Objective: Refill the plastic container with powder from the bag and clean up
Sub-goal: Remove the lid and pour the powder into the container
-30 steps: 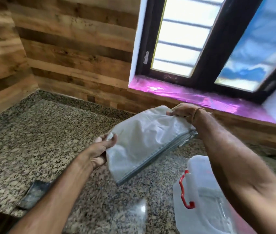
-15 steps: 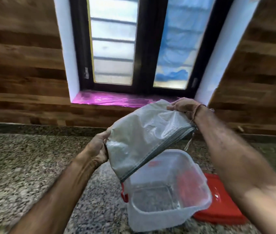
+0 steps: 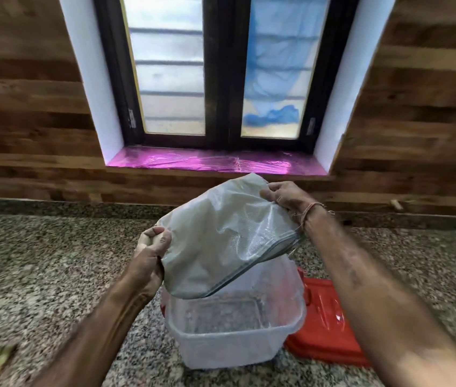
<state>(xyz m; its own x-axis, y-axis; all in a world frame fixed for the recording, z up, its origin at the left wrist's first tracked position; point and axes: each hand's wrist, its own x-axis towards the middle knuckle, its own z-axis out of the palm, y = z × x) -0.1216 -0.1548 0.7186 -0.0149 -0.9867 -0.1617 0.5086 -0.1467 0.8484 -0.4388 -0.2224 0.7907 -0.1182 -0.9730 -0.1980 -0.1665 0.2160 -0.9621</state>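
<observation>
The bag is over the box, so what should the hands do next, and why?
Probably tip the bag a bit steeper so the powder slides out. The left hand and right hand both grip it, its lower edge hangs over the open container, and the container looks empty inside.

Both hands hold a grey woven bag [image 3: 221, 241] tilted over an open clear container [image 3: 235, 331] on a speckled granite counter [image 3: 39, 275]. The left hand [image 3: 150, 255] grips the bag's near left edge; the right hand [image 3: 285, 198] pinches its far upper corner. The bag's lower edge hangs just above the container's rim. A red lid [image 3: 324, 331] lies flat just right of the container. Behind, a dark-framed window [image 3: 221, 79] sits above a pink sill [image 3: 207, 162] in a wood-plank wall [image 3: 25, 121].
</observation>
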